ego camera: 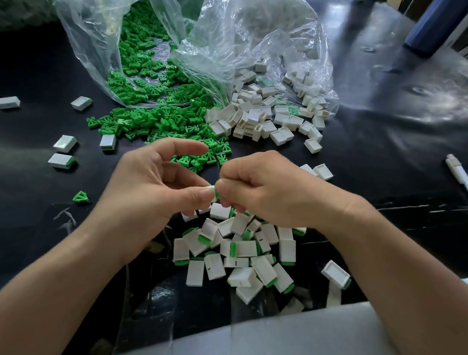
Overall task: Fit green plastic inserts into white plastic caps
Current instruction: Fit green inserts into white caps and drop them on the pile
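Fingers of left hand (154,190) and right hand (262,191) clamped on one white cap (212,187), green insert (216,194) showing at its end.

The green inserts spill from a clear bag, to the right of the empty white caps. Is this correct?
No. In the head view the green inserts spill from the clear bag to the left of the empty white caps, not the right.

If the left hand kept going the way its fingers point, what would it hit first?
Probably the right hand: the left hand points across at it, and the two meet on one white cap with a green insert pinched between them.
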A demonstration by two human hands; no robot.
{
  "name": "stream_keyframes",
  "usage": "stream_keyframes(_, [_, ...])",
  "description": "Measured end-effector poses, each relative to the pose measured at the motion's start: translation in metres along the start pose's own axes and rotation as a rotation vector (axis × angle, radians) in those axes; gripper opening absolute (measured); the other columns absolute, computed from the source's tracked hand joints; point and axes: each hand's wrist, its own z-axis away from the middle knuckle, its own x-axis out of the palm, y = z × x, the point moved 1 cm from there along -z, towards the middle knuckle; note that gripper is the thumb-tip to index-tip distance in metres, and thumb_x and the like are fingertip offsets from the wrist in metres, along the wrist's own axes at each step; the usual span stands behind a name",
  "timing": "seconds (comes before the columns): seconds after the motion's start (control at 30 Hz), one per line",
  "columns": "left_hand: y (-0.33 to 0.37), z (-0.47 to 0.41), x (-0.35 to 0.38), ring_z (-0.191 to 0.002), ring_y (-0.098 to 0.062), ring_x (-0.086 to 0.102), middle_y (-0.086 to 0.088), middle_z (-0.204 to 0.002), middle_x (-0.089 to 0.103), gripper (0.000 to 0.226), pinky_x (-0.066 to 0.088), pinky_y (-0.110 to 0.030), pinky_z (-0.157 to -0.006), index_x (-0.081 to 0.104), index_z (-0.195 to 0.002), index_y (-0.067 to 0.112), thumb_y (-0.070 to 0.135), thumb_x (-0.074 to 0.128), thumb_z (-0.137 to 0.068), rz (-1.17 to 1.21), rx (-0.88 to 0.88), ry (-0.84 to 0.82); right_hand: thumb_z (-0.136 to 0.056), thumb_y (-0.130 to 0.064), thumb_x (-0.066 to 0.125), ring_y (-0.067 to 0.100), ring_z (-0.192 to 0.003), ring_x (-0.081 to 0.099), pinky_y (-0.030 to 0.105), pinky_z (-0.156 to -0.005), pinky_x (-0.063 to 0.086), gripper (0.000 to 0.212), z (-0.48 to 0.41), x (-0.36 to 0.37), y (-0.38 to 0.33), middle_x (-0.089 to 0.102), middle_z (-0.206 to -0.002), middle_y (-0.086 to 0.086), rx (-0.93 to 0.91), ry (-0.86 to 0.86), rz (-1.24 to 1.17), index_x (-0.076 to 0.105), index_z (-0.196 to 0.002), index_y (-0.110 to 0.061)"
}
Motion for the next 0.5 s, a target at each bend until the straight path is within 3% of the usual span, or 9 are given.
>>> stream_keyframes(0.07, [-0.001, 0.000, -0.001, -0.052, -0.015, 0.062, -0.007, -0.060, 0.068, 0.052, 0.048, -0.017, -0.045, 0.062, -0.099, 0.019, 0.009, 0.071, -0.049, 0.053, 0.002, 0.013, -0.093, -0.018, 0.049, 0.008, -0.055, 0.040, 0.031, -0.056, 0.035, 0.030, -0.001, 0.003, -0.001, 0.046, -0.060, -0.006, -0.030, 0.044, 0.002, 0.048, -0.063, -0.018])
stream_keyframes(0.2, [-0.004, 0.002, -0.001, -0.050, -0.014, 0.064, -0.003, -0.056, 0.067, 0.052, 0.046, -0.017, -0.044, 0.061, -0.097, 0.018, 0.013, 0.071, -0.046, 0.168, 0.042, 0.125, -0.092, -0.012, 0.051, 0.009, -0.054, 0.034, 0.029, -0.053, 0.029, 0.024, -0.002, 0.013, -0.004, 0.041, -0.058, -0.002, -0.072, 0.234, -0.143, 0.053, -0.071, 0.000])
stream_keyframes(0.5, [-0.008, 0.001, 0.000, -0.052, -0.014, 0.065, -0.001, -0.057, 0.067, 0.054, 0.047, -0.018, -0.045, 0.060, -0.098, 0.016, 0.017, 0.072, -0.045, 0.260, 0.037, 0.186, -0.093, -0.014, 0.049, 0.005, -0.051, 0.033, 0.018, -0.049, 0.027, 0.027, -0.005, 0.023, -0.002, 0.038, -0.055, -0.008, -0.042, 0.301, -0.283, 0.048, -0.066, -0.009])
